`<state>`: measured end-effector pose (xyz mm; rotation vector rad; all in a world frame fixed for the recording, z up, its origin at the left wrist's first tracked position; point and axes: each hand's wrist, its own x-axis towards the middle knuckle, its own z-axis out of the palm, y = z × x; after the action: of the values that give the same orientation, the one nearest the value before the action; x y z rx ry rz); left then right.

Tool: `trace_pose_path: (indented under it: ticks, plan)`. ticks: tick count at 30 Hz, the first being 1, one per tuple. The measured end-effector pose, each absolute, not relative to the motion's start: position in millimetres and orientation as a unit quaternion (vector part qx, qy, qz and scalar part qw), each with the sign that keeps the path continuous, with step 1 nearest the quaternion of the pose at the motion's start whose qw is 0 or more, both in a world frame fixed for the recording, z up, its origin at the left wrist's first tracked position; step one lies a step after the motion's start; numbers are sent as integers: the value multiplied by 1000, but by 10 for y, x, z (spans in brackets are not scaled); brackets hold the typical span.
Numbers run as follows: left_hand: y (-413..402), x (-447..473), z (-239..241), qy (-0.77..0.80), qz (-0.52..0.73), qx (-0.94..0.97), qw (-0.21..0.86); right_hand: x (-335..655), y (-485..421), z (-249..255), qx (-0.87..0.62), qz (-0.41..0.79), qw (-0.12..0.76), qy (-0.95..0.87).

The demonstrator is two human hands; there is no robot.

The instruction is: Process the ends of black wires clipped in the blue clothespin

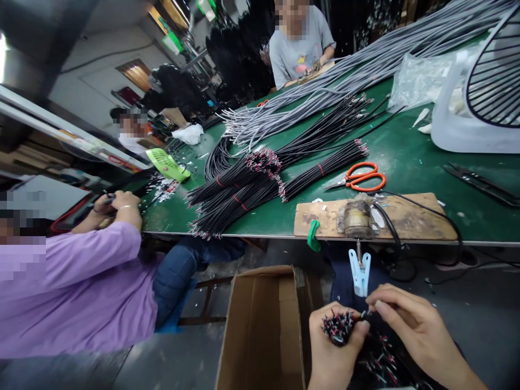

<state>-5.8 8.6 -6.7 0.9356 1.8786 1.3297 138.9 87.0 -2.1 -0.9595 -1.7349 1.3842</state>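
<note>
My left hand point(333, 346) is closed around a bundle of black wires point(338, 326) with red and white stripped ends pointing up. My right hand point(410, 322) pinches a single wire tip just beside that bundle, at about lap height below the table edge. More wire ends point(379, 363) lie loose under my hands. A pale blue clip point(359, 271) hangs from a small tool mounted on a wooden board point(406, 216) at the front edge of the green table point(406, 157).
Bundles of black wires point(260, 184) and grey cables point(325, 92) cover the table, with orange scissors point(363, 177) and a white fan point(479, 92). An open cardboard box point(264, 325) stands by my left knee. A person in purple point(81, 287) works at left; others sit farther back.
</note>
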Motion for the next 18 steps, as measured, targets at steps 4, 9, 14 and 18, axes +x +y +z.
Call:
trace_pose_path:
  ticks: [4, 9, 14, 18]
  plan:
    - [138, -60, -6, 703, 522, 346, 338, 1409, 885, 18, -339, 490, 367, -715]
    - [167, -16, 11, 700, 540, 312, 349, 1368, 880, 48, -328, 439, 403, -733]
    - [168, -10, 43, 700, 552, 275, 360, 1330, 872, 44, -328, 445, 403, -730]
    - [168, -21, 61, 700, 555, 261, 366, 1342, 893, 5, -335, 493, 389, -702]
